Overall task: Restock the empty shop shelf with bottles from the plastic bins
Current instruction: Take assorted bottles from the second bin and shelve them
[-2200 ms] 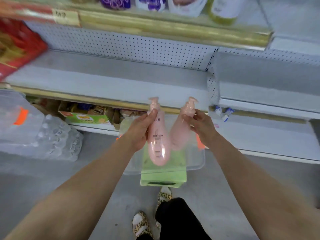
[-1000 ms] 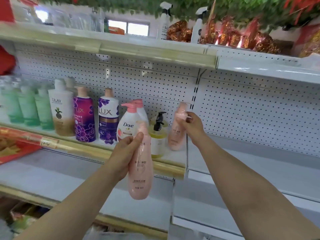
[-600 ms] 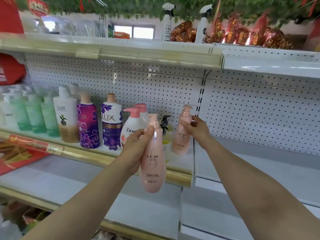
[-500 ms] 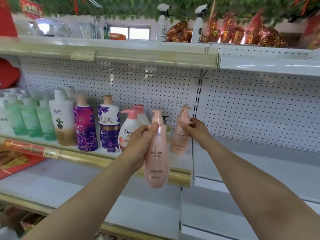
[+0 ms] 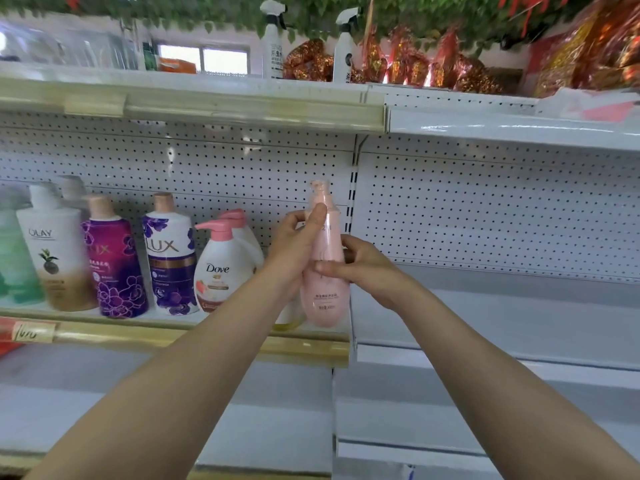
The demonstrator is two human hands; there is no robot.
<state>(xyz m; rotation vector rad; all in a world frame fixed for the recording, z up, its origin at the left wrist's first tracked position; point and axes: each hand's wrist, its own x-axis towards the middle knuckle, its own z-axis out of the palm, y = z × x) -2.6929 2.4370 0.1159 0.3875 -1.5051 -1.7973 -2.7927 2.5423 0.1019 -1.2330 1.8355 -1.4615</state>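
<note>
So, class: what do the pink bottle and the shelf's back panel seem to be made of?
Pink bottle: probably plastic, smooth and slightly glossy, with a moulded pump top and printed text. Back panel: likely painted sheet metal, white, with regular rows of punched holes.

Dove bottle [image 5: 221, 268] crowds the left — the right-hand shelf [image 5: 502, 317] lies open.
</note>
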